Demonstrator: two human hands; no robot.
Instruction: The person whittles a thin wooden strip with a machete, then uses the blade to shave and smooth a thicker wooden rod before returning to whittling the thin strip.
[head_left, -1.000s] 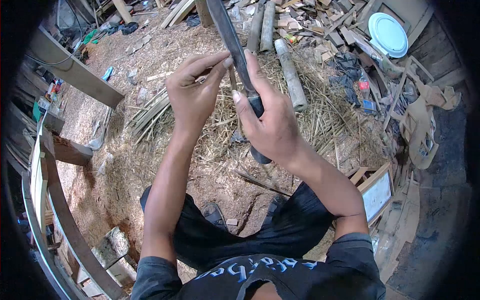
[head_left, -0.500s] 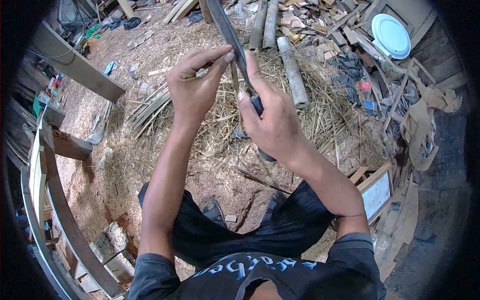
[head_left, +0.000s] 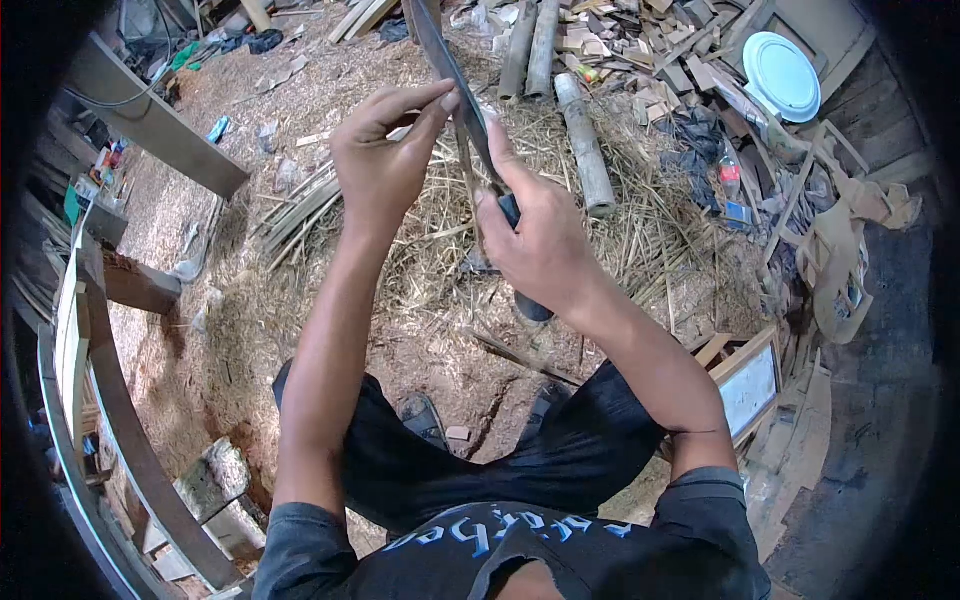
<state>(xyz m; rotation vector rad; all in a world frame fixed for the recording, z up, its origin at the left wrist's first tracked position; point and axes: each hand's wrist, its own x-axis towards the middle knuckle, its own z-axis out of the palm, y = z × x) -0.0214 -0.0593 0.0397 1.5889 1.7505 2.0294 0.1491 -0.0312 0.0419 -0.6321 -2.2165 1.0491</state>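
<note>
My right hand (head_left: 545,245) is closed around the black handle of a machete (head_left: 441,45), whose long dark blade points up and away from me. A thin bamboo strip (head_left: 465,155) stands nearly upright along the left side of the blade. The thumb and finger of my left hand (head_left: 385,150) pinch its upper part, close to the blade. Lower down, the strip lies by my right thumb. Where exactly the edge meets the strip is too fine to make out. The butt of the handle (head_left: 532,310) shows below my right hand.
Split bamboo strips (head_left: 300,215) and tangled shavings lie on the ground ahead. A bamboo pole section (head_left: 586,150) is beyond my right hand. Wood offcuts (head_left: 625,50) are heaped at the back, near a round pale lid (head_left: 781,77). A beam (head_left: 160,115) slants at left.
My left hand has shifted slightly left and up along with the top of the strip. The blade has moved a little left too. Both hands keep their holds.
</note>
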